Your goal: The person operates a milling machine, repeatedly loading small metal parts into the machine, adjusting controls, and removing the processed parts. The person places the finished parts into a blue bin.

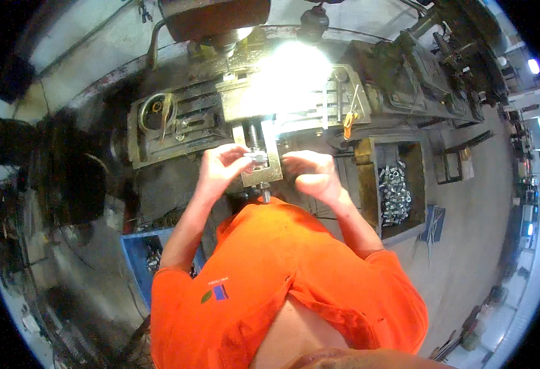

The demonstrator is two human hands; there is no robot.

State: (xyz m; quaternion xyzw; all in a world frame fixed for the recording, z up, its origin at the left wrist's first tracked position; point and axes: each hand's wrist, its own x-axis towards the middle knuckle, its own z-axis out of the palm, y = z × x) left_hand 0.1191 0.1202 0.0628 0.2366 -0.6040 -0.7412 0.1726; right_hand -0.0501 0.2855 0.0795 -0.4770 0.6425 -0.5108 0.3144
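Observation:
My left hand [219,171] is closed in a pinch, thumb and fingertips on a small shiny metal fitting [257,158]. The fitting is over the open frame of a machine vise [273,174], just in front of its screw [254,136]. My right hand [316,177] is at the right side of the vise, its fingers curled in with the tips close to the frame. What those fingers hold, if anything, cannot be made out. A bolt-like screw end [265,192] sticks out of the vise's near end, close to my orange shirt.
A slotted machine table [205,136] lies behind the vise under a spindle [225,46]. A lamp [294,71] glares there. An orange-handled tool [348,125] sits at its right edge. A bin [366,184] of metal parts stands right, a blue bin [133,252] left.

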